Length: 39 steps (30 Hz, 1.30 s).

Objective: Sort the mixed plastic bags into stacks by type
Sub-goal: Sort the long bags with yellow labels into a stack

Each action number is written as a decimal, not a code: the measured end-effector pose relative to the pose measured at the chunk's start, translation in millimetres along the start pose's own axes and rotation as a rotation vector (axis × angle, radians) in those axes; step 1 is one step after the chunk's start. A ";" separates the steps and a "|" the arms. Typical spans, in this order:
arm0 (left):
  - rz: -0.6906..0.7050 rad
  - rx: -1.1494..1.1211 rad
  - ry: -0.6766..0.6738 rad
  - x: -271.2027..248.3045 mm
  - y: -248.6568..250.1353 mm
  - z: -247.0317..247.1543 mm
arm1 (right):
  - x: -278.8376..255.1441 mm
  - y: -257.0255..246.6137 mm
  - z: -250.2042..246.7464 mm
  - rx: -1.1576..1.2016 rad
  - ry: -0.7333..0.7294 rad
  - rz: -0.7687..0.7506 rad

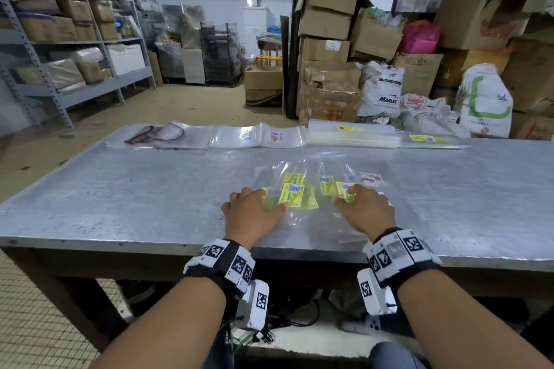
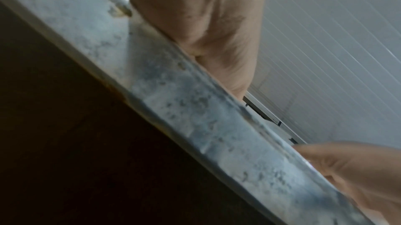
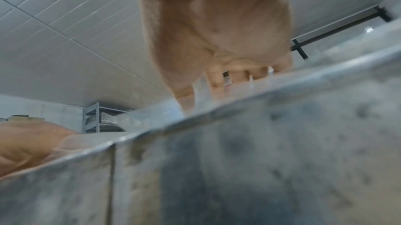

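I see my left hand and right hand, fingers loosely bent, resting on the mixed plastic bags at table centre, gripping nothing. 4 sorted stacks lie at 12 o'clock. Only the right wrist view shows fingertips against plastic.

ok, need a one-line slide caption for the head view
Both hands, left hand and right hand, rest on loose yellow-labelled clear bags on a metal table; sorted stacks line its far edge.

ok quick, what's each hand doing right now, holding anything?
Left hand: open, fingers resting on the yellow-labelled bags, gripping nothing.
Right hand: open, fingers resting on the loose bags, gripping nothing.
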State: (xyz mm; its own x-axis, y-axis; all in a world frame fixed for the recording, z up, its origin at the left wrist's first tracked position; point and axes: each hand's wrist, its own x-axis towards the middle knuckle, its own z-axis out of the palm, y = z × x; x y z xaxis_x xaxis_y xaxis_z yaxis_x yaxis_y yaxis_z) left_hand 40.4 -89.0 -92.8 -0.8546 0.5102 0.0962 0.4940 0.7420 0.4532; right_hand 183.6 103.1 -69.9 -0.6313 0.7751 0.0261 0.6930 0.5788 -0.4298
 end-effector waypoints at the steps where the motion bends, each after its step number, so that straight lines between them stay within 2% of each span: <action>1: -0.021 0.040 -0.033 0.9 2.5 -1.0 | 1.2 1.5 0.8 -0.043 -0.046 0.016; 3: -0.061 0.067 -0.090 4.1 9.5 -2.4 | 1.2 2.3 3.5 -0.068 -0.085 0.003; 9: -0.131 0.081 -0.186 17.9 36.4 -1.2 | 1.8 2.2 3.7 0.062 -0.057 -0.082; 15: -0.127 0.047 -0.268 30.4 50.7 -9.8 | 10.4 17.9 -2.9 0.033 -0.093 -0.050; 17: -0.136 -0.023 -0.273 35.7 49.3 -8.5 | 9.6 18.5 1.9 0.057 -0.069 -0.072; 20: -0.137 -0.084 -0.209 34.3 45.9 -4.4 | 5.9 20.0 10.7 0.075 0.012 -0.091; 25: 0.013 -0.326 -0.063 29.3 37.5 -0.4 | 3.9 22.1 19.7 0.097 0.083 -0.105; 31: 0.072 -0.715 0.043 19.4 41.9 2.0 | 2.3 18.9 13.2 0.163 0.087 -0.087; 35: 0.053 -0.920 0.048 18.8 53.1 0.3 | 9.8 11.2 -2.9 0.194 -0.005 -0.027; 39: 0.022 -1.142 -0.027 19.9 65.3 -5.6 | 9.6 -5.5 -20.3 0.217 0.004 -0.051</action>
State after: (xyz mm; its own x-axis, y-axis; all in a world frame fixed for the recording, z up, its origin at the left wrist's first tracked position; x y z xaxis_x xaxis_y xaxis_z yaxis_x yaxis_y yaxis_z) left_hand 54.8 -32.8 -56.4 -0.8367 0.5381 0.1014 0.0632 -0.0892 0.9940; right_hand 180.8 112.6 -49.0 -0.6620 0.7474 0.0561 0.5684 0.5494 -0.6124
